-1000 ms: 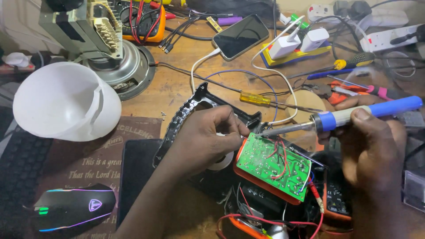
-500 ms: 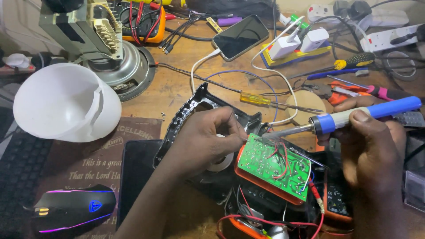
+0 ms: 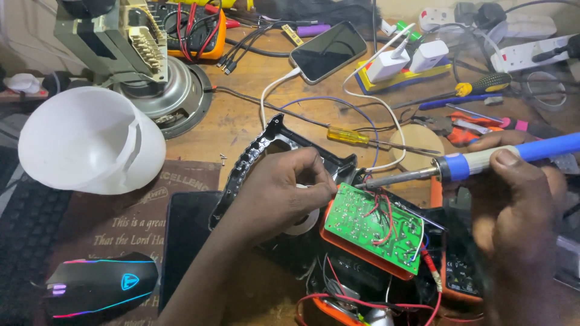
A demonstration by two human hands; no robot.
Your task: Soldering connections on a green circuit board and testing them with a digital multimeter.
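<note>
Warm, dim indoor light from above; soft shadows; sharp centre; slightly blurred, darker lower corners.

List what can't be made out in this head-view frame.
- Soldering iron tip: whether it touches the green circuit board is too fine to tell in the head view.
- What the left hand pinches: hidden by its fingers.
- White roll: mostly covered by that hand.
- Right hand: wrist cut off by the bottom edge.
</note>
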